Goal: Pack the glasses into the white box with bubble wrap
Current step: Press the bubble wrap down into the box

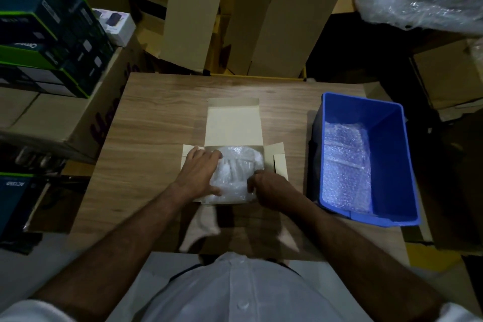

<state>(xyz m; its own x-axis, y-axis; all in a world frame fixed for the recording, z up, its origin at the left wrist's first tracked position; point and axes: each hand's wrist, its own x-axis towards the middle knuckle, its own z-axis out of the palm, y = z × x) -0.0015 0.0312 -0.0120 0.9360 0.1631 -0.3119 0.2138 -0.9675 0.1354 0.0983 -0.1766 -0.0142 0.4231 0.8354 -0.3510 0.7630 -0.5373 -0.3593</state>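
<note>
Bubble wrap [235,165] under both hands, left hand [198,172] flat.

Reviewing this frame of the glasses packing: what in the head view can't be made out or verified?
- Glasses: wrapped in the bubble wrap inside the white box; count and condition unreadable.
- Box near-left corner: covered by the left hand.
- Right hand: fingertips are blurred where they meet the wrap, so the grip is unclear.
- Blue bin: more bubble wrap lies in it; anything beneath is hidden.
- Printing on the stacked boxes at far left: too dim and small.
</note>
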